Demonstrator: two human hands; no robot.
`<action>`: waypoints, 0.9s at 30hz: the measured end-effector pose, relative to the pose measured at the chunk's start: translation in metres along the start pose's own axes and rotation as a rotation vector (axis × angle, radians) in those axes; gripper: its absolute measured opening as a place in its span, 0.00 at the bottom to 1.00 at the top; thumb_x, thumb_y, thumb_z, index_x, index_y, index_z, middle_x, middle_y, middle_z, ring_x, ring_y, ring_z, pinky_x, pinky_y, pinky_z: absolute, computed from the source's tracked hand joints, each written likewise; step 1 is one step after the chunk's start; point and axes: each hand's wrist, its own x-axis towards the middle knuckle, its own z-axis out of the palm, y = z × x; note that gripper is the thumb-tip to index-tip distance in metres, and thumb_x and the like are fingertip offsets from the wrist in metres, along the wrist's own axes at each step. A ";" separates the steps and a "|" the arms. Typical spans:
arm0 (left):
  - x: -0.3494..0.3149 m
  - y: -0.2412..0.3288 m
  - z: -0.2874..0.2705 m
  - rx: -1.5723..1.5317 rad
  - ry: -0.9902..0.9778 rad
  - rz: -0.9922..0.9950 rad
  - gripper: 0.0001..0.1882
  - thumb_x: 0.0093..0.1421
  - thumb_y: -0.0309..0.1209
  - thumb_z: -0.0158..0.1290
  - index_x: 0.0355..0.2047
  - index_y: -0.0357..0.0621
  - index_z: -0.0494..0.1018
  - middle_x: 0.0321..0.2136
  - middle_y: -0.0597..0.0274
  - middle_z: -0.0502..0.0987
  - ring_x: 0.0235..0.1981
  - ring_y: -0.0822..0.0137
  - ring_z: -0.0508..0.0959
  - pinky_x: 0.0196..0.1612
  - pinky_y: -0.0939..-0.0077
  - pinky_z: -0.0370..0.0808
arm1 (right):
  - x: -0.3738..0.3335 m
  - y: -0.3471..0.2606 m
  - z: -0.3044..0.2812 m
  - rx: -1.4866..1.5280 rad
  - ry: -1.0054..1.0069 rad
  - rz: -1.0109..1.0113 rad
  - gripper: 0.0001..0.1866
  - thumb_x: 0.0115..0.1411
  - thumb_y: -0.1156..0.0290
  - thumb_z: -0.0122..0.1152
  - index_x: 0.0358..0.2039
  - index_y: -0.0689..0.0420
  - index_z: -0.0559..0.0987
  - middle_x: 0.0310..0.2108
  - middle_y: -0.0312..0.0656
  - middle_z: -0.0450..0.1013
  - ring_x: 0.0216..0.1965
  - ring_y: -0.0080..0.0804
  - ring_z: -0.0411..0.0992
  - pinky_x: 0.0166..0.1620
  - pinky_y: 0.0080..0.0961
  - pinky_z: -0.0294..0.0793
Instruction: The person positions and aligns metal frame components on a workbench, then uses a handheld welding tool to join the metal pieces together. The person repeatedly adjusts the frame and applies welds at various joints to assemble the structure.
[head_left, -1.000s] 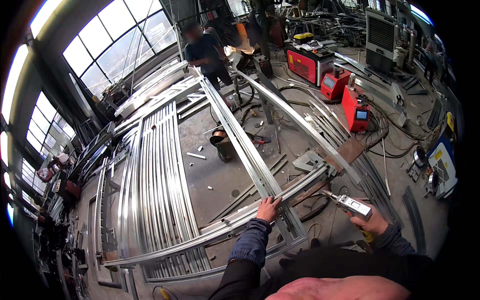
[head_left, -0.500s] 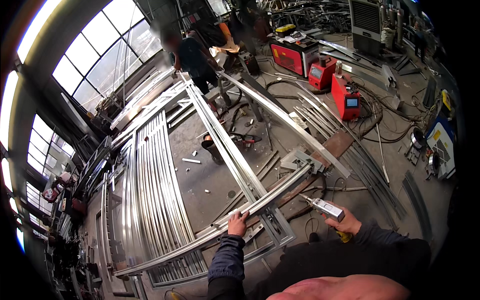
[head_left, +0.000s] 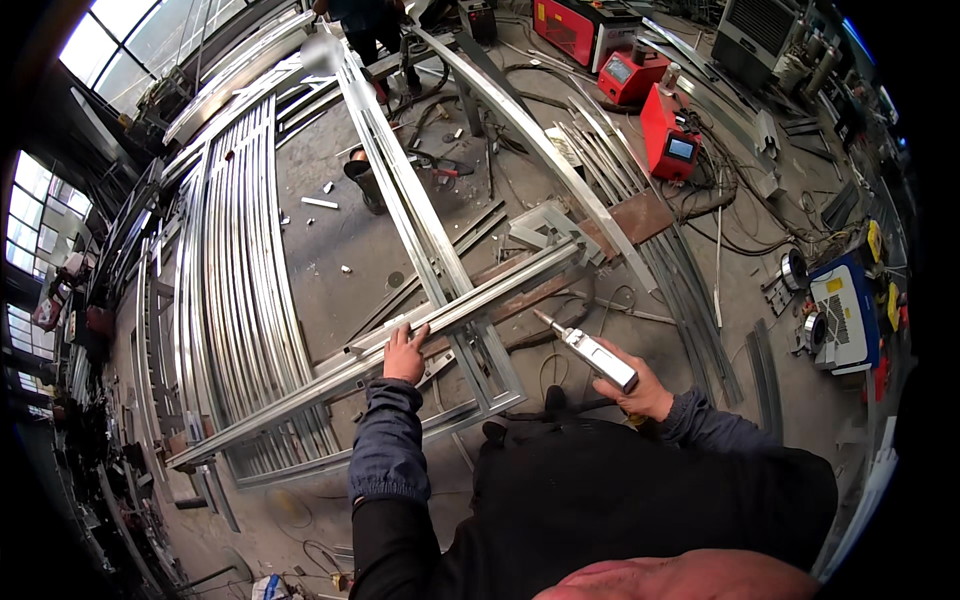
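Note:
My left hand [head_left: 405, 355] rests on top of a long silver metal rail [head_left: 290, 405], fingers spread over it just left of where two long bars [head_left: 400, 190] run away under it. In my right hand [head_left: 645, 390] is a silver-and-white welding gun [head_left: 600, 360] with a narrow copper-coloured nozzle. Its tip points up and left, apart from the rail, on my side of it. The fingers under the gun's body are mostly hidden. Below the rail lies a rectangular metal frame [head_left: 492, 403].
Many parallel metal bars [head_left: 235, 250] fill the left. Red machines [head_left: 668, 135] with cables stand at the right back, and a white-and-blue machine [head_left: 845, 310] at far right. A dark bucket [head_left: 365, 183] sits on the floor. Another person [head_left: 370, 30] stands at the far end.
My view has tipped downward and turned, so the scene sits higher and further left. The welding gun has shifted slightly left relative to the rail; my left hand stays on the rail.

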 end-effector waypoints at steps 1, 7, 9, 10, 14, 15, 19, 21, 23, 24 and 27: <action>0.002 0.011 -0.004 0.034 0.031 0.027 0.40 0.62 0.27 0.63 0.76 0.65 0.73 0.74 0.45 0.69 0.75 0.42 0.67 0.73 0.45 0.69 | -0.002 -0.001 0.000 -0.039 0.014 -0.001 0.41 0.68 0.73 0.72 0.80 0.53 0.67 0.49 0.40 0.81 0.46 0.27 0.75 0.54 0.26 0.76; -0.010 0.006 -0.010 0.050 0.081 0.060 0.38 0.65 0.28 0.60 0.76 0.64 0.71 0.75 0.48 0.69 0.76 0.46 0.67 0.72 0.43 0.67 | 0.006 -0.014 0.041 -0.115 0.060 -0.034 0.42 0.67 0.72 0.72 0.80 0.53 0.68 0.60 0.46 0.80 0.55 0.30 0.77 0.61 0.28 0.74; -0.019 -0.008 -0.005 0.069 0.149 0.138 0.38 0.65 0.29 0.59 0.77 0.61 0.70 0.75 0.48 0.68 0.76 0.46 0.67 0.72 0.43 0.67 | 0.005 -0.011 0.062 -0.127 0.077 -0.023 0.42 0.67 0.71 0.72 0.80 0.53 0.68 0.63 0.47 0.80 0.59 0.31 0.77 0.63 0.28 0.73; -0.022 -0.013 -0.006 0.031 0.165 0.157 0.36 0.67 0.28 0.56 0.77 0.61 0.70 0.76 0.50 0.69 0.76 0.44 0.67 0.74 0.42 0.65 | 0.006 -0.013 0.075 -0.152 0.088 -0.034 0.42 0.67 0.71 0.72 0.80 0.54 0.68 0.63 0.47 0.80 0.60 0.31 0.78 0.64 0.29 0.73; -0.051 -0.044 -0.016 -0.016 0.274 0.241 0.33 0.67 0.28 0.57 0.73 0.53 0.73 0.67 0.54 0.76 0.69 0.48 0.73 0.71 0.48 0.69 | 0.009 -0.033 0.125 -0.114 0.062 0.068 0.42 0.67 0.69 0.73 0.80 0.54 0.68 0.64 0.49 0.80 0.62 0.36 0.79 0.65 0.31 0.74; -0.062 -0.057 -0.022 -0.066 0.288 0.254 0.31 0.66 0.28 0.58 0.71 0.51 0.74 0.64 0.55 0.77 0.68 0.49 0.74 0.70 0.48 0.69 | 0.011 -0.032 0.138 -0.137 0.064 0.043 0.42 0.67 0.69 0.73 0.80 0.54 0.68 0.64 0.50 0.80 0.62 0.37 0.79 0.65 0.31 0.74; -0.104 -0.121 -0.026 -0.122 0.376 0.091 0.32 0.61 0.35 0.68 0.66 0.49 0.76 0.57 0.57 0.78 0.61 0.50 0.76 0.66 0.52 0.71 | 0.016 -0.037 0.181 -0.168 0.057 0.018 0.43 0.66 0.67 0.73 0.80 0.54 0.68 0.63 0.52 0.80 0.62 0.41 0.80 0.64 0.32 0.75; -0.110 -0.139 -0.034 -0.150 0.370 0.066 0.38 0.60 0.46 0.72 0.66 0.44 0.74 0.59 0.51 0.77 0.63 0.46 0.74 0.68 0.50 0.69 | 0.018 -0.041 0.196 -0.137 0.052 0.051 0.42 0.66 0.68 0.73 0.80 0.54 0.68 0.63 0.52 0.80 0.62 0.41 0.80 0.64 0.32 0.75; -0.113 -0.155 -0.041 -0.186 0.359 0.093 0.44 0.58 0.51 0.75 0.67 0.42 0.72 0.61 0.49 0.76 0.64 0.45 0.73 0.69 0.50 0.69 | 0.024 -0.050 0.214 -0.147 0.052 0.022 0.42 0.66 0.70 0.73 0.79 0.54 0.69 0.62 0.52 0.80 0.60 0.40 0.81 0.63 0.31 0.75; -0.113 -0.163 -0.045 -0.207 0.324 0.125 0.47 0.57 0.53 0.75 0.68 0.40 0.71 0.63 0.49 0.75 0.65 0.45 0.73 0.70 0.50 0.68 | 0.027 -0.054 0.221 -0.152 0.053 0.008 0.42 0.66 0.71 0.73 0.79 0.54 0.69 0.62 0.52 0.80 0.60 0.40 0.81 0.63 0.30 0.75; -0.112 -0.191 -0.042 -0.189 0.234 0.148 0.48 0.57 0.53 0.75 0.70 0.41 0.71 0.64 0.50 0.75 0.66 0.46 0.73 0.71 0.50 0.68 | 0.033 -0.060 0.238 -0.231 0.061 0.010 0.42 0.65 0.74 0.72 0.79 0.55 0.69 0.60 0.51 0.80 0.56 0.38 0.81 0.61 0.29 0.76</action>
